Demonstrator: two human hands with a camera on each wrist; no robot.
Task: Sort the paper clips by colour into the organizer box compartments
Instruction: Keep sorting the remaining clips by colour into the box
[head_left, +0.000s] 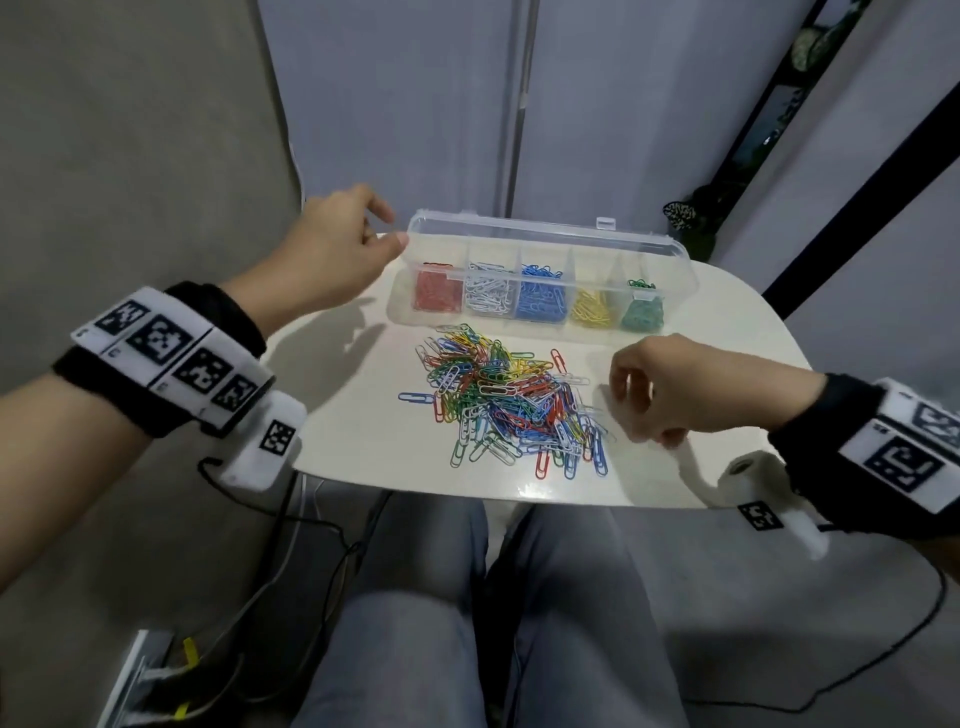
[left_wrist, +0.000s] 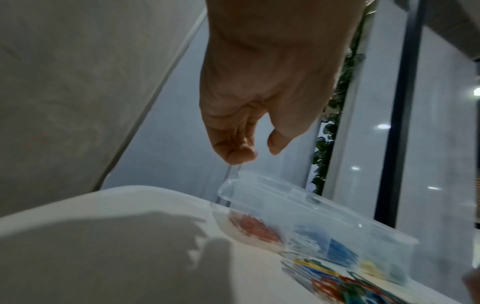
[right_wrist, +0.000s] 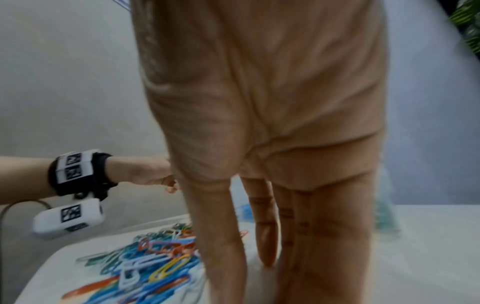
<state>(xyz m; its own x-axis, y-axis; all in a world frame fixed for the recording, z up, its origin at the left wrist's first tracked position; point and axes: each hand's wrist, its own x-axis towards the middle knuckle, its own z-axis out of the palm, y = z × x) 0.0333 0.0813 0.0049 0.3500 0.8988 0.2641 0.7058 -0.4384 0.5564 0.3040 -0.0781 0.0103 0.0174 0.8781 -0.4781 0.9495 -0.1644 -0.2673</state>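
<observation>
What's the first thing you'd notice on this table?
The tangled heap of colourful paper clips in the middle of the white table. Behind it, the clear plastic organizer box shows neat red, white, blue, yellow and green sections, its lid standing open. Both hands hover at either side.

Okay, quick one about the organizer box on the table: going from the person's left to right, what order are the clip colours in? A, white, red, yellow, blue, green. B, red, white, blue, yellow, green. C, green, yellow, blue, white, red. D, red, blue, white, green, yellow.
B: in the head view the organizer box holds red clips, then white, blue, yellow and green.
</observation>
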